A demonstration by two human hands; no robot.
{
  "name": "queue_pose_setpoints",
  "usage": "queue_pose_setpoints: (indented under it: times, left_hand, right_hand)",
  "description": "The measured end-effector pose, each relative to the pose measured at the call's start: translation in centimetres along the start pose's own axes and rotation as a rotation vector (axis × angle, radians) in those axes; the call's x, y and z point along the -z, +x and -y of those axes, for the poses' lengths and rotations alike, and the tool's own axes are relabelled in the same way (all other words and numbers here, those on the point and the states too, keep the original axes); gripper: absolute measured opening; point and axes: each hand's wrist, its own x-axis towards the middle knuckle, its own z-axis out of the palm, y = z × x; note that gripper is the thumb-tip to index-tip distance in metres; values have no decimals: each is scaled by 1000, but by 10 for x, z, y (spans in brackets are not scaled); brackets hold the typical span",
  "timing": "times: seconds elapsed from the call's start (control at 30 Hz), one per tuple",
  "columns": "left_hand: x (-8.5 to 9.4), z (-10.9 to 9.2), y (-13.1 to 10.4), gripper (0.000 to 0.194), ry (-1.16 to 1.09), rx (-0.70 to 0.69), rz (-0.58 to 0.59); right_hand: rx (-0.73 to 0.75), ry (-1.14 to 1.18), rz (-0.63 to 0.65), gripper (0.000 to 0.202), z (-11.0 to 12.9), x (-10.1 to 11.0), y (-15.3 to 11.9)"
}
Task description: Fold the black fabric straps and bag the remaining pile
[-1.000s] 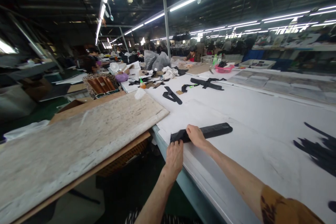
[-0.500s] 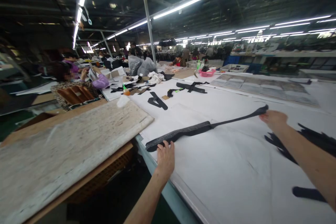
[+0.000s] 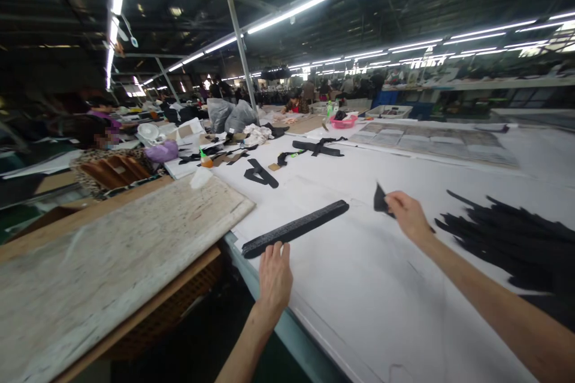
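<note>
Closer to the black strip [image 3: 299, 227] than before, the right hand [image 3: 399, 208] pinches a black piece [image 3: 380, 198]; the left hand [image 3: 275, 278], fingers extended, touches the strip, gripping nothing visible. Light, flat pressure should steady it. Its long axis slants rightward, inward from the counter's near edge [image 3: 314, 335].

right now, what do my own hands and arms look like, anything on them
Your left hand and right hand are bare, without gloves. The left forearm and right forearm are uncovered as far as the picture shows; no sleeve, watch or bracelet is visible.
</note>
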Motion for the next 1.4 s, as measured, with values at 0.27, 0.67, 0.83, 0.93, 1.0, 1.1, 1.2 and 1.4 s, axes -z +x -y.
queue_pose_setpoints:
  times: [0.27,0.67,0.83,0.93,1.0,1.1,1.2,1.4]
  left_hand:
    - [7,-17,-14,43,-1364,630,324]
    - [-3,-1,-30,28,-690,365,269]
    - [-5,-9,-40,30,-579,256,211]
    - [-8,-7,-45,29,-578,229,190]
    - [-8,-4,-48,28,-584,214,166]
    - [-6,3,-50,26,-584,209,120]
    - [-4,9,-50,25,-604,214,90]
    - [-4,18,-46,18,-712,253,108]
  right_hand:
    - [688,-464,241,22,50,-87,-131]
    - [812,-414,462,25,44,-75,-156]
    - [680,-303,435,28,49,-68,-145]
    - [661,-251,585,22,64,-76,-136]
    - [667,-246,726,23,74,-86,-131]
    - [684,-311,868,20,86,-103,-127]
    - [702,-403,892,15,90,-115,-127]
    - [716,-459,837,11,88,-123,-131]
